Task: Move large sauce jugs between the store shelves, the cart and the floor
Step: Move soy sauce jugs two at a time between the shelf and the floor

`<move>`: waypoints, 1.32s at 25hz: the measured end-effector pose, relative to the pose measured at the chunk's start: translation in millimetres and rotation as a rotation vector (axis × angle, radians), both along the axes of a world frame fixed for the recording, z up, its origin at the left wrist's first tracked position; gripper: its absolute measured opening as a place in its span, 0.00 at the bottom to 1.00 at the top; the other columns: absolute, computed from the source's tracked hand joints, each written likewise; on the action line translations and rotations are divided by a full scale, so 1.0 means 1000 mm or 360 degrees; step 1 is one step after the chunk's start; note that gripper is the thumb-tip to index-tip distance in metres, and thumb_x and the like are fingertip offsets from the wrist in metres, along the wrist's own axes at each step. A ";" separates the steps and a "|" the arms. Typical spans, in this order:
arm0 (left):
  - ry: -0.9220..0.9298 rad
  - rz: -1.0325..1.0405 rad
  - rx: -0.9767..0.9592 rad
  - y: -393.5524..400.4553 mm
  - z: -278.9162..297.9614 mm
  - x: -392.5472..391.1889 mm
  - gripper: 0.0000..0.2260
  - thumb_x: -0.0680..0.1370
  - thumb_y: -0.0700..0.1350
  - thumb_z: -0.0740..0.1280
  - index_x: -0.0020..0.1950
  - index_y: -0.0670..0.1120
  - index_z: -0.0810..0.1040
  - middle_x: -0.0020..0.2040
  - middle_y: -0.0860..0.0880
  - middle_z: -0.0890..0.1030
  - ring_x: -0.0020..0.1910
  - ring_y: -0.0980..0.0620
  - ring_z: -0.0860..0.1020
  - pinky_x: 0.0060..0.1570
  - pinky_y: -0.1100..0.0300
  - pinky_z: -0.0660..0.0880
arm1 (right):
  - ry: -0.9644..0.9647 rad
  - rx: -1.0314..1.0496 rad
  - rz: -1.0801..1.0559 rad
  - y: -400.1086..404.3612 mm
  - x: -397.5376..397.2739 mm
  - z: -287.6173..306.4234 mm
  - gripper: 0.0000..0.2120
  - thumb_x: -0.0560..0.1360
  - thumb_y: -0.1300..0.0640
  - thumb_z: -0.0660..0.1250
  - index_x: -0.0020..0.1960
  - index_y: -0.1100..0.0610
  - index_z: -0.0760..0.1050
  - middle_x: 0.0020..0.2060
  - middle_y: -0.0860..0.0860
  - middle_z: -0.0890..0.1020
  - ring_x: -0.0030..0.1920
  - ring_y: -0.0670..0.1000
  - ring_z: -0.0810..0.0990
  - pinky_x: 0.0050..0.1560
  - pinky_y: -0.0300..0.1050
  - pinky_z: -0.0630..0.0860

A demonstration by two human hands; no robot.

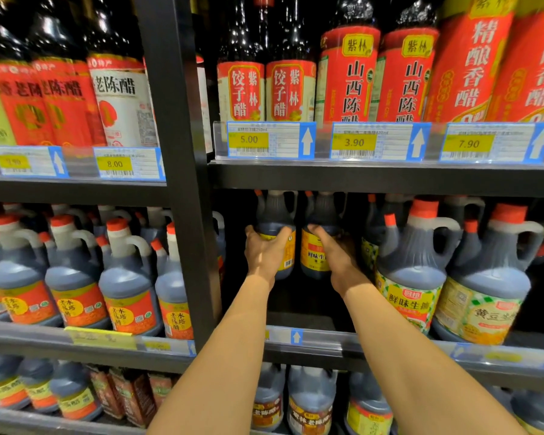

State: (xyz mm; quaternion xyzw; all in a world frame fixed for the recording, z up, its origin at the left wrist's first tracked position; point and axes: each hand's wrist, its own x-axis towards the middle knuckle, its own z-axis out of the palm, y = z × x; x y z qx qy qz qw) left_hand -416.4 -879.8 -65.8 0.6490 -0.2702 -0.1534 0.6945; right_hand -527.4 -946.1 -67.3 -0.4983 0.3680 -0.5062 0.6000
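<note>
**Both hands on jugs deep in middle shelf; no cart or floor in view**

Near: two bare forearms run up from the bottom centre of the frame into a dark gap on the middle shelf (327, 340), centre frame.

Left hand (266, 251): fingers curled round the body of the left jug (278, 224), gripping it. Right hand (335, 254): fingers wrapped over the front of the right jug (316, 240), across its yellow label. Both jugs stand upright, side by side, set well back; the shelf front ahead of them holds nothing visible.

Progress, judged: grasp made, lift or pull-out not yet done. Which way the jugs are going cannot be told.

Contents: both jugs hold dark liquid, filled to near the shoulder, red caps on.

Farther: neighbouring handled jugs (412, 265) right of centre, similarly full of dark sauce; vinegar bottles (347, 76) on the upper shelf above price tags (270, 140).
</note>
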 end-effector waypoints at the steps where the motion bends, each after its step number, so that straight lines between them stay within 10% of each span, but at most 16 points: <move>1: 0.0010 -0.0006 0.0001 -0.001 0.000 0.000 0.29 0.73 0.50 0.76 0.71 0.45 0.70 0.64 0.45 0.78 0.63 0.43 0.77 0.62 0.49 0.76 | 0.0017 -0.0001 -0.0018 -0.002 0.003 -0.002 0.34 0.66 0.40 0.80 0.66 0.53 0.77 0.58 0.52 0.84 0.55 0.53 0.84 0.54 0.49 0.82; 5: 0.0072 -0.0044 -0.0031 -0.003 -0.003 0.001 0.25 0.74 0.50 0.76 0.67 0.48 0.71 0.57 0.49 0.77 0.57 0.47 0.77 0.54 0.56 0.74 | 0.0068 -0.0018 -0.0084 -0.043 0.021 -0.032 0.58 0.46 0.23 0.77 0.71 0.49 0.73 0.63 0.50 0.82 0.61 0.55 0.82 0.64 0.58 0.78; 11: 0.0122 -0.0043 -0.0005 -0.015 -0.003 0.003 0.29 0.72 0.50 0.77 0.70 0.47 0.71 0.63 0.45 0.79 0.59 0.46 0.78 0.54 0.55 0.76 | 0.0046 0.0018 -0.0101 -0.019 0.015 -0.006 0.41 0.65 0.39 0.80 0.72 0.56 0.72 0.63 0.54 0.81 0.61 0.57 0.81 0.63 0.57 0.78; 19: 0.0128 0.0010 0.0052 -0.027 0.001 0.003 0.31 0.74 0.50 0.76 0.73 0.46 0.71 0.65 0.43 0.79 0.64 0.41 0.78 0.55 0.55 0.74 | -0.0056 0.0070 -0.0129 -0.025 0.019 -0.003 0.28 0.67 0.45 0.81 0.62 0.55 0.78 0.55 0.53 0.84 0.53 0.55 0.84 0.54 0.53 0.82; 23: 0.0126 0.0016 0.0058 -0.031 0.001 0.004 0.31 0.74 0.51 0.75 0.74 0.48 0.70 0.66 0.43 0.79 0.65 0.41 0.77 0.58 0.55 0.73 | -0.0100 0.0042 -0.0171 -0.027 0.026 -0.009 0.43 0.52 0.35 0.81 0.63 0.52 0.80 0.54 0.52 0.86 0.51 0.54 0.86 0.55 0.59 0.83; 33: 0.0155 -0.0001 0.0005 -0.028 -0.002 0.007 0.28 0.75 0.51 0.74 0.73 0.49 0.72 0.65 0.44 0.78 0.65 0.42 0.77 0.55 0.56 0.73 | -0.0186 0.0016 -0.0103 -0.032 0.019 -0.011 0.27 0.70 0.50 0.79 0.67 0.53 0.77 0.56 0.53 0.83 0.51 0.53 0.83 0.44 0.44 0.78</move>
